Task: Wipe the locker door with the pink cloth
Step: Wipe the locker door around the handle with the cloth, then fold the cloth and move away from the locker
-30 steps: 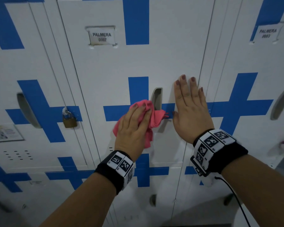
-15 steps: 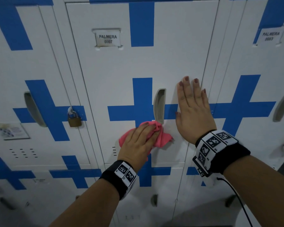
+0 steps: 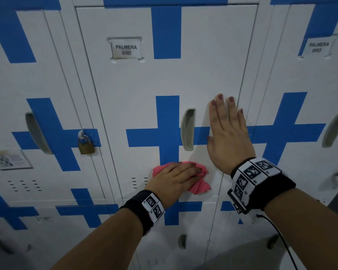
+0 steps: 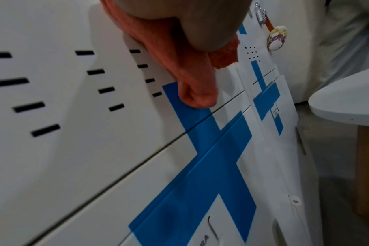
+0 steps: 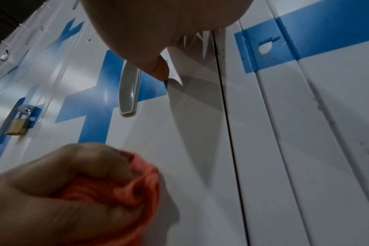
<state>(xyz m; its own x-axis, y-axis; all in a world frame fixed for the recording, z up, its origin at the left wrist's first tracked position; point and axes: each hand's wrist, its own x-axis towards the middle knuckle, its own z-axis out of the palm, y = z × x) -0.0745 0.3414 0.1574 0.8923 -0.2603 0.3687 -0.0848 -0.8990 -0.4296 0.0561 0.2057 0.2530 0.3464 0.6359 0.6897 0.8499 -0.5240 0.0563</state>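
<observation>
Your pink cloth [image 3: 180, 177] sits bunched against the locker door [image 3: 203, 75], low on the panel, just above the door's bottom edge and at the foot of the blue cross [image 3: 167, 129]. Your left hand [image 3: 173, 182] lies over it with fingers [image 3: 189, 169] curled down into the folds; the right wrist view shows them and the thumb gathering the fabric, so you are gripping it while pressing it to the metal. A loose tail of cloth hangs below your fingers. The vent slots [image 3: 140, 182] lie just to the left of your knuckles, and the grey recessed handle [image 3: 187, 129] stands above your fingertips.

Your right hand [image 3: 229, 131] is flat on the same door, fingers straight and close together, beside the handle and at the door's right edge, apparently steadying the panel.

You look to be mid-wipe on the lower part of the door. The next stroke probably calls for keeping firm palm pressure and working sideways over the vent slots or back up, taking care that the tail does not snag in the handle. On the neighbouring door to the left hangs a brass padlock [image 3: 86, 145].
</observation>
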